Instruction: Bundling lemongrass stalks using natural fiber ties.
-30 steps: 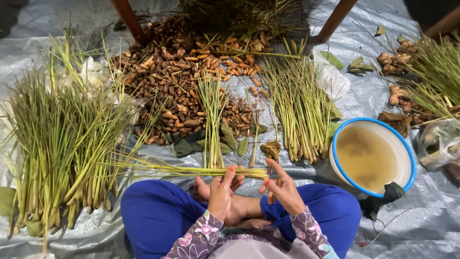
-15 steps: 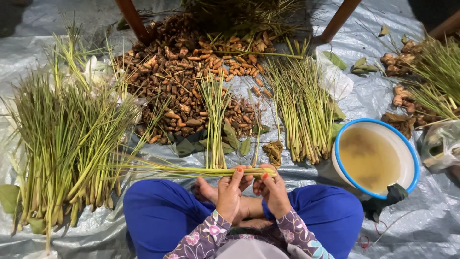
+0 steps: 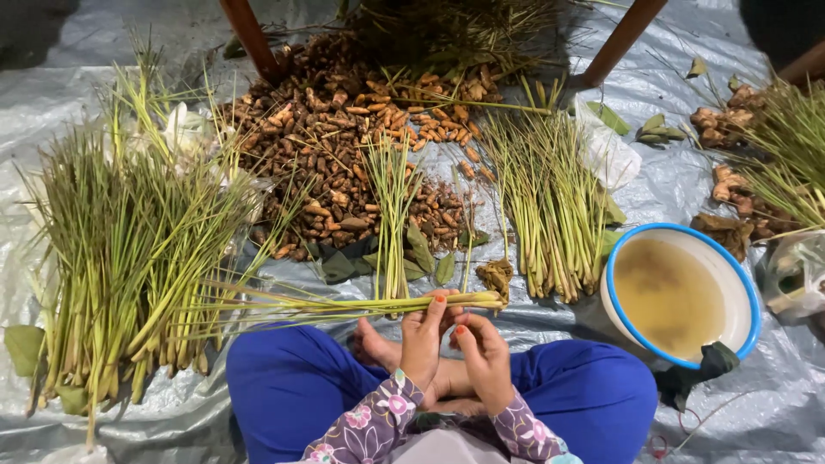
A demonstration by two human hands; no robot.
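I sit cross-legged in blue trousers on a grey plastic sheet [image 3: 103,430]. My left hand [image 3: 423,337] grips a thin bundle of lemongrass stalks [image 3: 344,305] that lies crosswise over my lap, root ends to the right. My right hand [image 3: 481,352] is closed beside the left, its fingers curled just below the bundle near the root ends; whether it touches the stalks is unclear. Both hands have orange-painted nails.
A big heap of lemongrass [image 3: 120,249] lies at left, a smaller bunch [image 3: 391,206] ahead, another pile [image 3: 550,206] to the right. Behind them is a mound of brown turmeric roots [image 3: 335,146]. A white blue-rimmed basin [image 3: 746,292] of murky water stands at right. Two wooden legs [image 3: 251,34] rise at the back.
Both hands had spread fingers around the stalks; they have since closed and drawn together over the bundle's root end.
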